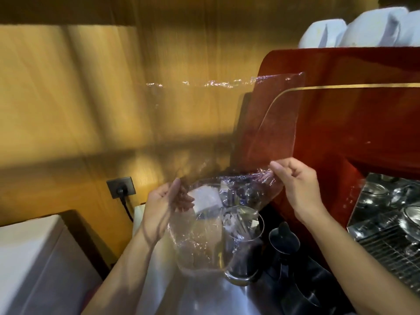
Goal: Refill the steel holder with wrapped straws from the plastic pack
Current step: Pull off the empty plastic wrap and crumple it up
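Plastic pack — a large, clear, crinkled sheet of wrapping — is stretched up in front of a wooden wall and a red coffee machine. The left hand pinches its lower left edge; the right hand pinches its lower right edge, fingers curled closed on the film. Below the pack, on a steel desk, stands a holder with white wrapped straws inside — beside it, a dark jug.

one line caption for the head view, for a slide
Both hands, left and right, hold up a clear plastic pack above the steel holder beside a red espresso machine.
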A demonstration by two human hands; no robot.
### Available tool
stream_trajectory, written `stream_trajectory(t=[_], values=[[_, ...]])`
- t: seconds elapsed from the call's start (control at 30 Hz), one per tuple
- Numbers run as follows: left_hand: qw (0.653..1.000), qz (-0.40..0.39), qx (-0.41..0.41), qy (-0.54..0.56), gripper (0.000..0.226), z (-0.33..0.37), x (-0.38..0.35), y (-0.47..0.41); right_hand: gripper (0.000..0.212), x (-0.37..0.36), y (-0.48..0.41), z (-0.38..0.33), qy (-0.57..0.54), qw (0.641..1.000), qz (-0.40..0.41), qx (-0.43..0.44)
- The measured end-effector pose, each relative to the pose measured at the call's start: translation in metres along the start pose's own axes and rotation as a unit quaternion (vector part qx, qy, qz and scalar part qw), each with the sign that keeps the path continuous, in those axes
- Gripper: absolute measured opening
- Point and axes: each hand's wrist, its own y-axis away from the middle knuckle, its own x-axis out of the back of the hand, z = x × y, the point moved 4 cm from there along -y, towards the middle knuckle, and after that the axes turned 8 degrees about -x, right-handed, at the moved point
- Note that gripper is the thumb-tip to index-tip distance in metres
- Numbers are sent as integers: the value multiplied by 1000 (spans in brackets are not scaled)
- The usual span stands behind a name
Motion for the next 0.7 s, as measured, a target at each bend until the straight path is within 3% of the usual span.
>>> stream_trajectory(t=[0.1,0.2,0.33,0.47,0.57,0.7], values=[[993,24,-64,-95,57,22,13,0,17,-2,-6,-9,-6,1000,-3,-8],[987,20,-93,-133,51,36,21,2,14,-10,-6,-12,-47,998,-35,-15],[996,38,-45,-74,19,38,37,8,9,-18,0,0,-36,997,-58,-39],[988,109,-35,-99,16,34,68,25,15,-28,5,17,7,996,-52,-70],[982,155,-23,-102,16,27,78,36,36,-42,14,27,-7,985,-97,-144],[968,230,-11,-99,17,18,95,49,74,-65,42,47,0,936,-232,-263]])
